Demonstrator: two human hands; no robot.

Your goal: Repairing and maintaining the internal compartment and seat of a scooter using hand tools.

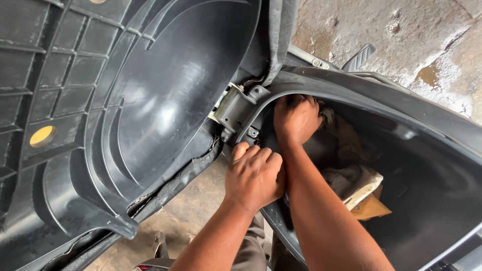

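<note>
I look down at a scooter with its seat [125, 100] tipped up, the black ribbed underside facing me. Below it lies the open black storage compartment [432, 190]. My left hand [253, 175] curls over the compartment's near rim, just below the grey seat hinge [236, 108]. My right hand [296, 118] reaches inside the compartment at its front end, fingers closed near the hinge; what they grip is hidden. Crumpled cloth and brown paper [359, 188] lie in the compartment beside my right forearm.
Wet, stained concrete floor [401, 40] shows at the upper right and below the seat. A metal footrest [359, 56] sticks out beyond the scooter body. A yellow round plug [42, 136] sits in the seat underside at left.
</note>
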